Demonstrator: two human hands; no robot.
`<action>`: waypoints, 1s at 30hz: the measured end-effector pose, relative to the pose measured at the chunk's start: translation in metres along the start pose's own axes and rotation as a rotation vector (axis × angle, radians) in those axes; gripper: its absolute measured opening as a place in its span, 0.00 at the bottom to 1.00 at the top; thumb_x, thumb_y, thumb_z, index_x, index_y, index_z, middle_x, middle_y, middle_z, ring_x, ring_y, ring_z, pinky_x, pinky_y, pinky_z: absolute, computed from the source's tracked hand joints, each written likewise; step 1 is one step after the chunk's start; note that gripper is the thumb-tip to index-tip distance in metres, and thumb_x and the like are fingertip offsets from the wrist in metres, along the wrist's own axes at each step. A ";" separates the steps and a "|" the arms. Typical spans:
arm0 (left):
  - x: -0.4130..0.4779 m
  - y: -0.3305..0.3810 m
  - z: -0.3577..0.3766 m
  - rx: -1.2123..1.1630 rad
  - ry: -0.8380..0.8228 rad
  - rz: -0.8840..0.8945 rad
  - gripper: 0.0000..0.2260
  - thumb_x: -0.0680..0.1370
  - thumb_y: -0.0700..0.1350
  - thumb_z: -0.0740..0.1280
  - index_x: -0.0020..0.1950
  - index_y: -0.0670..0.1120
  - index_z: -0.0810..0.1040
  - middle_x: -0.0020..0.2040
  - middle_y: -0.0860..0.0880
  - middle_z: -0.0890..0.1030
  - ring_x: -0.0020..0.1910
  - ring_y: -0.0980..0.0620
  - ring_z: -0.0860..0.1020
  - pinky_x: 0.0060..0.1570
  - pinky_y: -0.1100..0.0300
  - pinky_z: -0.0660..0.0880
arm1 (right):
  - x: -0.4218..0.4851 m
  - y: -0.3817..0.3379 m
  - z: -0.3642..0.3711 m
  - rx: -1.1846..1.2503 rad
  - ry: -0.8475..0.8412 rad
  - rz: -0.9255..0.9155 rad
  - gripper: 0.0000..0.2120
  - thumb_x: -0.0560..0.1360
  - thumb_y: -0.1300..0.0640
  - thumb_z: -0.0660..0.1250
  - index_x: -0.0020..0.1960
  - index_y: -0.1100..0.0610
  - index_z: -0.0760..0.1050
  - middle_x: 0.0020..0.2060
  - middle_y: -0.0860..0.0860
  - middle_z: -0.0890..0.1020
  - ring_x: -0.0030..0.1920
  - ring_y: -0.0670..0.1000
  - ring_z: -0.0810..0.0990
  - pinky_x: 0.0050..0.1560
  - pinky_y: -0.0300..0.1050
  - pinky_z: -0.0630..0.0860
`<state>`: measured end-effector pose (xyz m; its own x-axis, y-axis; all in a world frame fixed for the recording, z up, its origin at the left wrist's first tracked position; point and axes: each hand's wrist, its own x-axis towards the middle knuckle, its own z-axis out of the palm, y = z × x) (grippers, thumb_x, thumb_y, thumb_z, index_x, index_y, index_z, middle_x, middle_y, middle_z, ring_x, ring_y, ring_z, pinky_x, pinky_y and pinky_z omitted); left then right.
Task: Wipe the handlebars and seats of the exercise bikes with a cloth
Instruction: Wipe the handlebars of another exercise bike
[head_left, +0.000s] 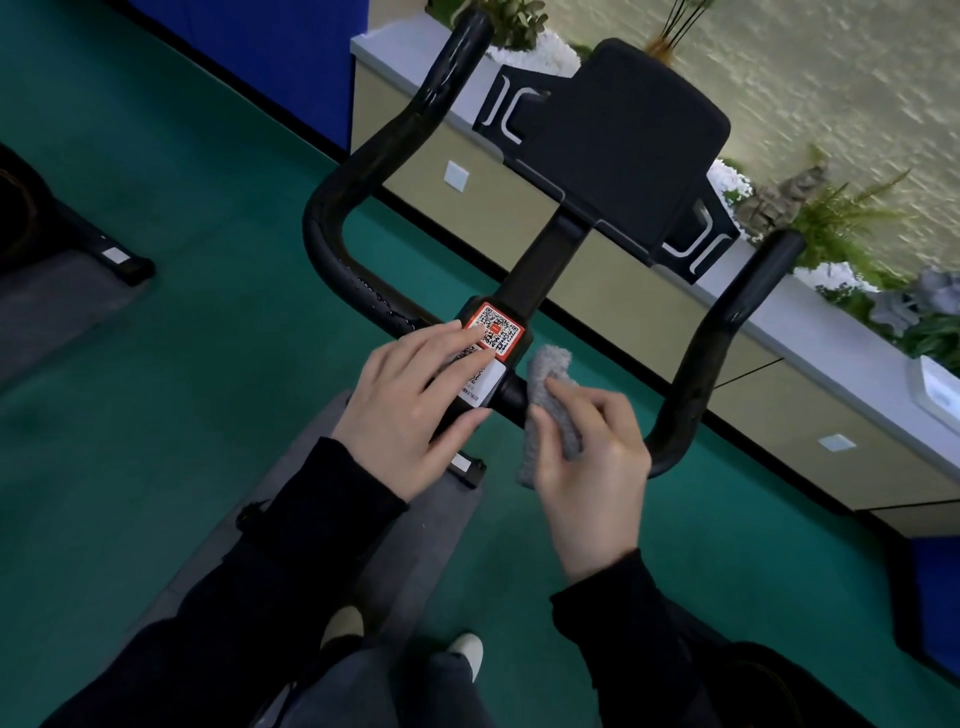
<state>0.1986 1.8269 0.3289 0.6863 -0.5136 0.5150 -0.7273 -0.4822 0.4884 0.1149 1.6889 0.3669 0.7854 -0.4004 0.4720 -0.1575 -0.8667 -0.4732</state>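
A black exercise-bike handlebar (343, 197) curves up on both sides of a black console (628, 150). Water drops glisten on its left bar. At its middle sits a clamp block with a red and white QR sticker (493, 326). My left hand (415, 400) rests on that block with straight fingers, fingertips on the sticker. My right hand (592, 467) grips a folded grey cloth (553, 400) and presses it against the crossbar just right of the block. The bike's seat is out of view.
Green floor with a grey mat (291, 551) under the bike. Another bike's base (67, 244) stands at the left. A low beige cabinet (623, 291) topped with plants runs behind the handlebar. My shoes (465, 649) show below.
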 end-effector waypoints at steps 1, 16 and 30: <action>0.000 0.000 0.000 -0.006 0.002 -0.003 0.19 0.76 0.50 0.64 0.64 0.44 0.76 0.67 0.49 0.73 0.68 0.50 0.67 0.61 0.56 0.64 | 0.001 -0.003 0.003 0.000 0.006 -0.001 0.11 0.71 0.66 0.72 0.53 0.64 0.81 0.44 0.60 0.79 0.45 0.59 0.80 0.50 0.50 0.77; 0.012 0.011 0.008 0.009 0.070 0.055 0.18 0.73 0.51 0.69 0.58 0.42 0.79 0.60 0.46 0.77 0.64 0.47 0.70 0.62 0.52 0.63 | -0.022 0.018 -0.012 -0.057 0.070 0.023 0.12 0.71 0.67 0.72 0.55 0.66 0.81 0.48 0.61 0.79 0.50 0.59 0.79 0.57 0.42 0.72; 0.024 0.014 0.014 0.074 -0.057 0.078 0.34 0.63 0.57 0.75 0.64 0.43 0.74 0.61 0.47 0.75 0.63 0.49 0.68 0.63 0.54 0.60 | 0.070 0.028 -0.029 0.043 -0.675 0.344 0.07 0.76 0.57 0.68 0.52 0.56 0.82 0.47 0.51 0.84 0.51 0.46 0.79 0.51 0.31 0.69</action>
<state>0.2055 1.7976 0.3380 0.6276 -0.5903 0.5075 -0.7783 -0.4893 0.3934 0.1482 1.6277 0.4088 0.8942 -0.3651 -0.2590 -0.4473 -0.7077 -0.5469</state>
